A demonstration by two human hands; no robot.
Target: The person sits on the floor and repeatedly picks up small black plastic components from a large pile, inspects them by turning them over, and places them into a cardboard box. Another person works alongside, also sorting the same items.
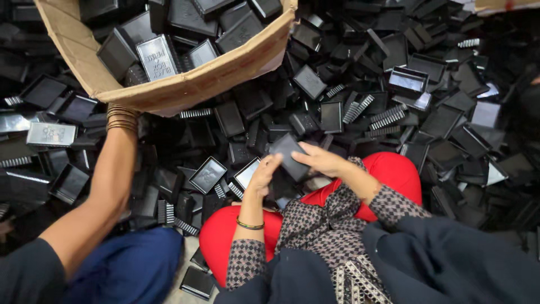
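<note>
My left hand (264, 171) and my right hand (319, 159) meet over my lap on one flat black plastic box (288, 156), each gripping one side of it. The box is tilted, its far corner pointing away from me. I sit with red-clad knees (394, 171) drawn up, in patterned sleeves, with a thin bangle (250, 225) on my left wrist. A heap of black plastic trays and lids (405, 101) lies all around my hands on the floor.
A cardboard carton (185, 84) full of black boxes stands at the upper left. Another person's arm (109, 180), with several bangles at the wrist, reaches under the carton's edge from the lower left. Black comb-like inserts (387, 116) lie scattered in the pile.
</note>
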